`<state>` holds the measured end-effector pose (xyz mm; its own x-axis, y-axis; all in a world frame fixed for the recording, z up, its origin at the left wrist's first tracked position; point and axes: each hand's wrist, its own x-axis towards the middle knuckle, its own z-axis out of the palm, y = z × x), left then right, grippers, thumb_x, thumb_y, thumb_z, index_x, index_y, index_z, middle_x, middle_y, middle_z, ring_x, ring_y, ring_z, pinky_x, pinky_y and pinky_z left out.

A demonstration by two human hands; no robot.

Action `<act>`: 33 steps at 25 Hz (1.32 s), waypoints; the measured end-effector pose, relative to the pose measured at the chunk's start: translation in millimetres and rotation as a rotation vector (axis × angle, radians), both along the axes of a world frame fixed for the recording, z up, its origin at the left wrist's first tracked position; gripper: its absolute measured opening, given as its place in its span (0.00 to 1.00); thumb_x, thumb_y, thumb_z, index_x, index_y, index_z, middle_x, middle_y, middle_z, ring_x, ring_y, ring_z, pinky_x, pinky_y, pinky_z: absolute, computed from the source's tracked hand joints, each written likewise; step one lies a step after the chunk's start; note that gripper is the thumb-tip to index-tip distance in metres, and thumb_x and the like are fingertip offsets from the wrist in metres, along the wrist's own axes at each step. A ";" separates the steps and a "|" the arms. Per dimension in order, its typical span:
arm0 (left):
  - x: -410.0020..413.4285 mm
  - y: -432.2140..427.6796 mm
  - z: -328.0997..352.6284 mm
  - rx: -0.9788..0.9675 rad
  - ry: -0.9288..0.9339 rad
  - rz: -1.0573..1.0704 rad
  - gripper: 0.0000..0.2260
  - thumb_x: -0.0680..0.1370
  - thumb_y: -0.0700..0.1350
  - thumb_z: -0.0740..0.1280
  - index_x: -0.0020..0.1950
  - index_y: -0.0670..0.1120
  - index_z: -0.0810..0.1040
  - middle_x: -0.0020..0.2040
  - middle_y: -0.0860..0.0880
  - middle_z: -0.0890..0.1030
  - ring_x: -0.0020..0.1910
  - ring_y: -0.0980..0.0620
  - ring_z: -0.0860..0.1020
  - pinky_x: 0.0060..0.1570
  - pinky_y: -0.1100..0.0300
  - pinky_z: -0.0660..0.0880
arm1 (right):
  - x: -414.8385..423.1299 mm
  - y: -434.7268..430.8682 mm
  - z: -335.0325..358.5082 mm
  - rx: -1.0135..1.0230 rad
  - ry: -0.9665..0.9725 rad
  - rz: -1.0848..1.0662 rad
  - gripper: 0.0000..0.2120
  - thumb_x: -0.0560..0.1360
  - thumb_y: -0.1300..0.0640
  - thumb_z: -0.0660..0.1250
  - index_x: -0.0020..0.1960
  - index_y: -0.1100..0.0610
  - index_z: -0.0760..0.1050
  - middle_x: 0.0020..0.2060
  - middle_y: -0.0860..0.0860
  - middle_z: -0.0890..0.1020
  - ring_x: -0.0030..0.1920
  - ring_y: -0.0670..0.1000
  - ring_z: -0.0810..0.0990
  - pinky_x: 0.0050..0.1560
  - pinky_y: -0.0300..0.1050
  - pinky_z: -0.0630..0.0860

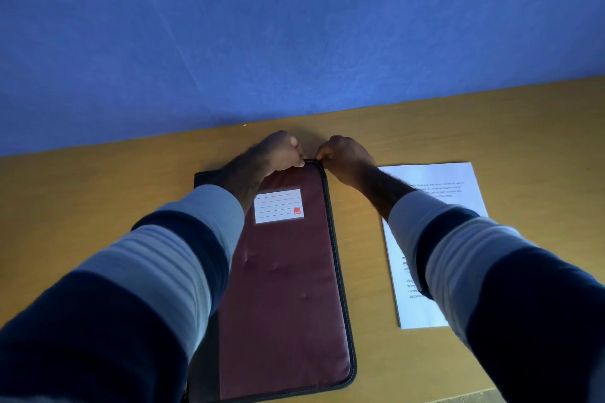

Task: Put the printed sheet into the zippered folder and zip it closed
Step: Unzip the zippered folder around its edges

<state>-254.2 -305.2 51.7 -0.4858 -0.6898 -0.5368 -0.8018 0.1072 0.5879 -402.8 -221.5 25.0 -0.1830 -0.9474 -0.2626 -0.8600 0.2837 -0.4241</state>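
A maroon zippered folder (288,288) with a black zip edge and a white label pocket lies flat on the wooden table, long side running away from me. My left hand (278,152) pinches the folder's far edge near its far right corner. My right hand (343,157) is closed at that same corner, fingertips on the zip; the pull itself is hidden. The printed sheet (435,193) lies flat on the table to the right of the folder, partly covered by my right forearm.
The wooden table (98,199) ends at a blue wall (294,26) just beyond the folder's far edge. The table's near edge shows at the bottom right. My striped sleeves cover much of the foreground.
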 end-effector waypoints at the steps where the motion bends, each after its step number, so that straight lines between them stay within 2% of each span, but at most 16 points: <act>1: -0.5 0.9 0.1 -0.003 0.000 -0.003 0.06 0.77 0.38 0.72 0.53 0.44 0.84 0.46 0.53 0.80 0.51 0.52 0.77 0.44 0.61 0.70 | -0.1 4.6 -2.3 -0.024 0.010 -0.011 0.10 0.81 0.58 0.64 0.54 0.52 0.84 0.52 0.50 0.79 0.49 0.50 0.77 0.46 0.45 0.77; 4: 0.2 2.1 -1.0 -0.016 0.000 -0.004 0.04 0.77 0.38 0.72 0.50 0.45 0.83 0.46 0.53 0.80 0.51 0.52 0.76 0.44 0.61 0.70 | -2.7 23.5 -7.4 -0.069 0.005 -0.052 0.08 0.80 0.58 0.65 0.51 0.53 0.84 0.50 0.51 0.81 0.48 0.54 0.80 0.45 0.46 0.76; 7: -1.2 3.7 -2.6 -0.042 -0.011 0.004 0.05 0.77 0.37 0.72 0.51 0.44 0.84 0.49 0.51 0.81 0.50 0.53 0.76 0.40 0.63 0.69 | -1.4 46.8 -8.9 -0.104 -0.004 -0.091 0.10 0.80 0.59 0.63 0.51 0.53 0.84 0.50 0.52 0.81 0.47 0.56 0.81 0.44 0.49 0.79; 11: -1.6 8.8 -2.5 -0.078 -0.015 0.026 0.05 0.77 0.37 0.72 0.48 0.46 0.84 0.49 0.51 0.80 0.51 0.52 0.77 0.48 0.60 0.70 | 8.0 76.3 -12.4 -0.155 0.026 -0.099 0.11 0.80 0.61 0.62 0.50 0.55 0.84 0.49 0.54 0.82 0.46 0.57 0.80 0.42 0.50 0.79; 16: 0.4 15.0 -5.0 -0.114 -0.009 0.053 0.05 0.77 0.38 0.72 0.45 0.48 0.83 0.48 0.52 0.81 0.54 0.50 0.79 0.51 0.58 0.74 | 26.9 112.3 -14.8 -0.211 0.047 -0.129 0.10 0.79 0.63 0.61 0.49 0.57 0.82 0.47 0.55 0.81 0.47 0.58 0.78 0.40 0.52 0.80; 19: 3.0 18.5 -7.7 -0.152 -0.043 0.063 0.07 0.77 0.40 0.72 0.41 0.51 0.81 0.44 0.56 0.80 0.54 0.49 0.80 0.63 0.47 0.75 | 37.6 134.3 -16.2 -0.226 0.024 -0.142 0.10 0.78 0.64 0.62 0.49 0.58 0.82 0.46 0.55 0.80 0.49 0.59 0.77 0.39 0.51 0.77; 21: 2.5 21.0 -6.8 -0.186 -0.044 0.060 0.07 0.77 0.41 0.71 0.42 0.51 0.81 0.43 0.57 0.79 0.54 0.49 0.80 0.65 0.44 0.74 | 43.6 148.8 -17.3 -0.231 0.028 -0.147 0.10 0.78 0.65 0.62 0.49 0.58 0.82 0.46 0.55 0.80 0.49 0.59 0.78 0.38 0.50 0.76; 25: 1.5 28.9 -2.1 -0.253 -0.063 0.016 0.04 0.79 0.41 0.70 0.47 0.49 0.83 0.48 0.55 0.80 0.55 0.49 0.79 0.64 0.47 0.74 | 55.0 178.9 -19.2 -0.219 0.046 -0.145 0.08 0.78 0.65 0.64 0.50 0.58 0.82 0.46 0.54 0.80 0.48 0.58 0.78 0.38 0.47 0.74; 28: 5.0 32.1 -4.3 -0.364 -0.091 0.008 0.05 0.79 0.41 0.68 0.49 0.51 0.82 0.56 0.52 0.83 0.58 0.48 0.80 0.61 0.52 0.75 | 61.2 195.1 -19.3 -0.212 0.017 -0.143 0.08 0.79 0.64 0.64 0.50 0.58 0.81 0.46 0.54 0.79 0.48 0.58 0.77 0.39 0.52 0.78; 30: 10.9 47.0 -6.8 -0.538 -0.132 -0.082 0.11 0.78 0.41 0.68 0.59 0.51 0.80 0.63 0.49 0.81 0.63 0.46 0.78 0.66 0.50 0.71 | 63.5 196.9 -17.8 -0.206 0.011 -0.148 0.06 0.79 0.63 0.63 0.50 0.59 0.80 0.46 0.54 0.79 0.48 0.58 0.77 0.38 0.54 0.78; 33: 42.7 119.9 -6.3 -0.701 -0.062 -0.143 0.26 0.78 0.51 0.70 0.74 0.45 0.71 0.76 0.43 0.70 0.75 0.44 0.68 0.74 0.41 0.61 | 63.2 190.9 -13.5 -0.194 0.027 -0.146 0.05 0.79 0.61 0.63 0.48 0.59 0.78 0.44 0.55 0.78 0.48 0.60 0.77 0.37 0.53 0.78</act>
<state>-211.5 -185.4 45.4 -0.5799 -0.8145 -0.0202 -0.7816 0.5491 0.2960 -339.5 -30.6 11.5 -0.3264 -0.9425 -0.0711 -0.8276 0.3213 -0.4602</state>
